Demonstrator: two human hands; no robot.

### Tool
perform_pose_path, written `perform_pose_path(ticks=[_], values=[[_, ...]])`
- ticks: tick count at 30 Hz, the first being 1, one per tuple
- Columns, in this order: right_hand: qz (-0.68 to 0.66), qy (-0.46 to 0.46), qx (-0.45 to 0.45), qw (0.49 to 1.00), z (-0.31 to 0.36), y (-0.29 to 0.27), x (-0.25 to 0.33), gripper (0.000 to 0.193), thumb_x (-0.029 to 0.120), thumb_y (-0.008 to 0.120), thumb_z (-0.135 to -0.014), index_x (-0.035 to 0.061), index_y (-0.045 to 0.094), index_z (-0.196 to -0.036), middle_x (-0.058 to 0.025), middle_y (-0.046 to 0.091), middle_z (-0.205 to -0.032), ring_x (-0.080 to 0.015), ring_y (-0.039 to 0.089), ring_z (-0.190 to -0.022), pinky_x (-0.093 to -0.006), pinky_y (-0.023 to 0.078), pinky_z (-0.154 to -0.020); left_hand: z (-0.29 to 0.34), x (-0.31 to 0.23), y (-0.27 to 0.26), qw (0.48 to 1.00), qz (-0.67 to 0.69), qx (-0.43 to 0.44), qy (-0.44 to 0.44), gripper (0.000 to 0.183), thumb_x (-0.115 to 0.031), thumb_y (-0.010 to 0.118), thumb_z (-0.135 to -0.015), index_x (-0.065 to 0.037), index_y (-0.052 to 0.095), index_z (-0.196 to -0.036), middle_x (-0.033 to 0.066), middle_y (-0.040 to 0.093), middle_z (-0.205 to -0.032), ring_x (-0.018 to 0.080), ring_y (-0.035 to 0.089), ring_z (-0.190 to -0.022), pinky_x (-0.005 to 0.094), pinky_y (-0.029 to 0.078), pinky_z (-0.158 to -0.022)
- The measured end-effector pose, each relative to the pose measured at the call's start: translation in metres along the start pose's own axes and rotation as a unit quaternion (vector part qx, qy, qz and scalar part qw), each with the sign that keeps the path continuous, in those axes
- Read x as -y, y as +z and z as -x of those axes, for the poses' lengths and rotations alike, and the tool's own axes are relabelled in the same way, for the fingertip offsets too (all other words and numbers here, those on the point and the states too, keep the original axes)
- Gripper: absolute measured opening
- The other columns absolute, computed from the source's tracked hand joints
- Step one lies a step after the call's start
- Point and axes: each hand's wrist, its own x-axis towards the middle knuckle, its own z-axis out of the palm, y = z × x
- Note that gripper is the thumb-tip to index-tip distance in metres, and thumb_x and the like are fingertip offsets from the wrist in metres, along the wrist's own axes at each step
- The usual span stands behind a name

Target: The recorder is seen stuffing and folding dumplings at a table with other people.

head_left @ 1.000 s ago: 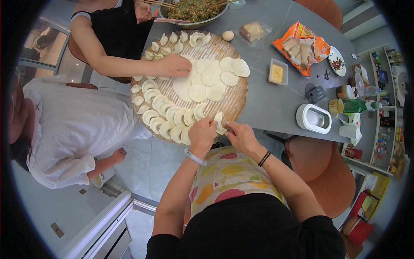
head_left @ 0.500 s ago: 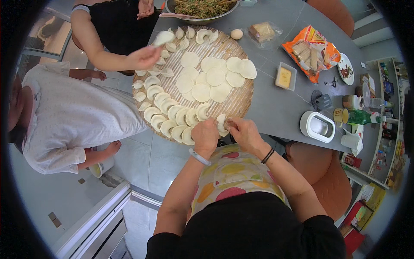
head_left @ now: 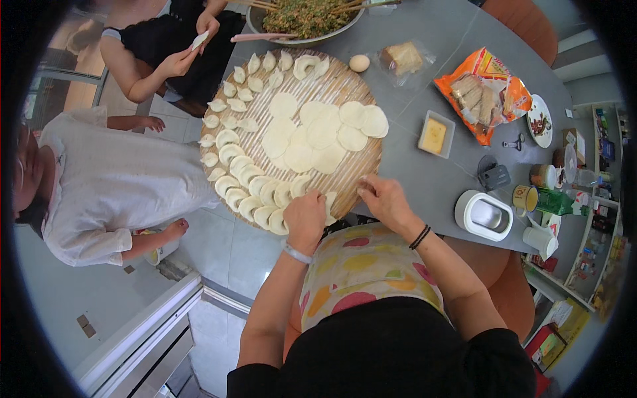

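Note:
At the near edge of the round wooden board (head_left: 361, 79), my left hand (head_left: 305, 217) has its fingers closed around a pale dumpling (head_left: 330, 204), part of which shows to its right. My right hand (head_left: 383, 200) is off to the right by the board's rim, apart from the dumpling. Its fingers are curled together, and I see nothing in them. Curved rows of crescent-shaped dumplings (head_left: 250, 176) lie to the left of my left hand. Round dough wrappers (head_left: 323, 129) overlap in the middle of the board.
A co-worker's hands (head_left: 179, 63) hold a white piece of dough at upper left. Beside the board stands another person in a pale shirt (head_left: 133, 172). On the grey table are a filling bowl (head_left: 252, 20), an egg (head_left: 359, 63), a plastic tub (head_left: 436, 134), an orange bag (head_left: 484, 66) and a white container (head_left: 483, 215).
My right hand has moved right, away from the dumpling by my left hand. The co-worker's hand has drawn back from over the board and now holds white dough with the other hand.

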Motion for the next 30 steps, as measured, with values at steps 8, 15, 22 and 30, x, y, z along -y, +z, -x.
perform_pose_path(ticks=[8,15,22,30], values=[[0.175,-0.005,-0.137,0.975,-0.096,-0.05,-0.014,0.027,0.017,0.059,-0.08,0.0039,0.057,-0.103,-0.016,0.059,-0.097,-0.0342,0.058,-0.087,-0.0418,0.047,-0.074,0.006,-0.031,-0.049,0.986,0.164,-0.016,-0.033,0.023,-0.021,0.059,-0.082,-0.007,0.062,-0.1,0.014,0.06,-0.063,0.0314,0.059,-0.058,0.0414,0.044,-0.056],[0.264,0.078,-0.039,0.961,-0.133,-0.052,-0.023,0.037,0.029,0.062,-0.077,0.0042,0.058,-0.104,-0.0154,0.061,-0.099,-0.032,0.058,-0.094,-0.0421,0.046,-0.079,0.012,-0.039,-0.057,0.96,0.27,-0.044,-0.061,0.018,-0.011,0.058,-0.082,-0.001,0.064,-0.097,0.0059,0.046,-0.052,0.0104,0.042,-0.048,0.0276,0.036,-0.047],[0.205,0.193,0.051,0.958,-0.145,-0.063,-0.013,0.037,0.031,0.065,-0.072,0.0067,0.06,-0.099,-0.015,0.064,-0.096,-0.0345,0.059,-0.087,-0.045,0.045,-0.075,0.015,-0.024,-0.042,0.947,0.312,-0.039,-0.067,0.017,-0.01,0.058,-0.082,-0.001,0.064,-0.096,0.0049,0.044,-0.051,0.0093,0.04,-0.047,0.0268,0.035,-0.046],[0.232,0.033,-0.03,0.972,-0.13,-0.051,0.01,0.025,0.016,0.065,-0.07,0.0026,0.055,-0.088,-0.0175,0.063,-0.078,-0.0375,0.06,-0.074,-0.0403,0.047,-0.068,0.007,-0.019,-0.048,0.951,0.3,-0.048,-0.053,0.018,-0.007,0.056,-0.081,-0.002,0.064,-0.097,0.0066,0.046,-0.052,0.0106,0.042,-0.047,0.0265,0.036,-0.047]])
